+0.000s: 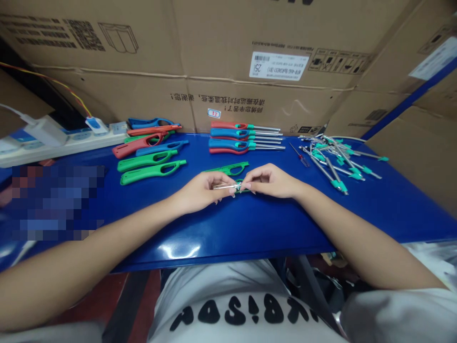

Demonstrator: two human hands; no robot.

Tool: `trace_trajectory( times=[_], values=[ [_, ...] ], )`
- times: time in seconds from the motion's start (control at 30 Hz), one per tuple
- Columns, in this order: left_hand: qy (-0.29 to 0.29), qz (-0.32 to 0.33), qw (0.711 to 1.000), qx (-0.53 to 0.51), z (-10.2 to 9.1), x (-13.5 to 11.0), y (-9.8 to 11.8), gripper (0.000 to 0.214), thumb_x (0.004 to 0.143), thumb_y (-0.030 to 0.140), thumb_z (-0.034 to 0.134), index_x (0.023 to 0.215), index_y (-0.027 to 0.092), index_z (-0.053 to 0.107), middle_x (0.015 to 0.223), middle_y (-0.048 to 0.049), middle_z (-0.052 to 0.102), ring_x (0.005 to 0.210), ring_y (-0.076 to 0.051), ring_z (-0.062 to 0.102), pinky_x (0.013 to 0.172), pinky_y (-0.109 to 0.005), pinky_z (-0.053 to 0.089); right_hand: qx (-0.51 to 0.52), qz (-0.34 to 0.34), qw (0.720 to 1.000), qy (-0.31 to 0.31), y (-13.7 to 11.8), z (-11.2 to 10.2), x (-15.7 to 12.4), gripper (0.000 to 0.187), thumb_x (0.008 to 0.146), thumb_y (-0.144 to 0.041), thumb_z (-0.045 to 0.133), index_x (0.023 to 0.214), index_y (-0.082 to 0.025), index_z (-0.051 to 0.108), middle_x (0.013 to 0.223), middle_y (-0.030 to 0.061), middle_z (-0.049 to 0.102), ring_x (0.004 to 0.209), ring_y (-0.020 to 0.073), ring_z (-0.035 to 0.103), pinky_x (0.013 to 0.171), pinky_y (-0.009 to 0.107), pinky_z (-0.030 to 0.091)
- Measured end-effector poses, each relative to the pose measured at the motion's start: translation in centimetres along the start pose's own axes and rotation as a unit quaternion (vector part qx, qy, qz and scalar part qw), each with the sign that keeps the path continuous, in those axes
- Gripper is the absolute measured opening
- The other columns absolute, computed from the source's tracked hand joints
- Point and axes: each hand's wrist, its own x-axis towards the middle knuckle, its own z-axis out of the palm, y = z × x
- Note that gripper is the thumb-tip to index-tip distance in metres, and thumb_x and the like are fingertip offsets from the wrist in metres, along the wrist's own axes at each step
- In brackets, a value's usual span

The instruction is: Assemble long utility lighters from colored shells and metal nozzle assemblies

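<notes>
My left hand (200,191) is closed around a small, clear, shiny tube-like piece (222,186), which lies sideways between thumb and fingers. With thumb and index finger pinched, my right hand (274,182) meets the piece's right end; what those fingertips hold is too small to make out. Just behind the hands lies a green lighter casing half (230,168) with a looped trigger guard. Another bit of green shows under the fingertips, mostly hidden. Both hands are just above the blue tabletop (228,224).
Several loose green, red and blue lighter casings (153,174) lie at left. Stacked lighters with metal tubes (246,138) sit at the back centre. A small screwdriver (303,159) and a pile of metal tubes with teal ends (339,162) are at right. A power strip (71,143) stands back left, before cardboard (143,85).
</notes>
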Motion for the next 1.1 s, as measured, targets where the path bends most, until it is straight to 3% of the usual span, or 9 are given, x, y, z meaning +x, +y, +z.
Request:
trace_trajectory(
  times=[0.2, 0.47, 1.1],
  values=[
    [0.015, 0.013, 1.000, 0.008, 0.5, -0.3, -0.1, 0.036, 0.081, 0.039, 0.076, 0.103, 0.012, 0.071, 0.085, -0.0055, 0.075, 0.066, -0.011, 0.060, 0.054, -0.021, 0.042, -0.007, 0.005, 1.000, 0.003, 0.2, 0.0, 0.0, 0.034, 0.082, -0.045, 0.076, 0.088, -0.012, 0.076, 0.070, 0.0017, 0.066, 0.063, 0.0112, 0.055, 0.061, 0.026, 0.042],
    [0.039, 0.035, 0.998, 0.020, 0.9, -0.4, -0.4, 0.036, 0.080, 0.040, 0.077, 0.101, 0.012, 0.073, 0.089, -0.0069, 0.076, 0.077, -0.015, 0.066, 0.071, -0.026, 0.048, -0.001, 0.010, 1.000, 0.000, 0.0, 0.1, 0.0, 0.033, 0.080, -0.044, 0.077, 0.086, -0.011, 0.075, 0.068, 0.0010, 0.066, 0.062, 0.0110, 0.055, 0.062, 0.026, 0.042],
    [0.059, 0.033, 0.998, 0.016, 1.2, -0.2, -0.9, 0.037, 0.080, 0.047, 0.078, 0.096, 0.013, 0.073, 0.090, -0.0081, 0.078, 0.080, -0.017, 0.071, 0.078, -0.029, 0.053, -0.018, 0.013, 1.000, 0.015, 0.3, 0.3, 0.2, 0.039, 0.081, -0.051, 0.075, 0.085, -0.012, 0.074, 0.065, -0.0001, 0.064, 0.060, 0.0101, 0.052, 0.058, 0.025, 0.039]
  ],
)
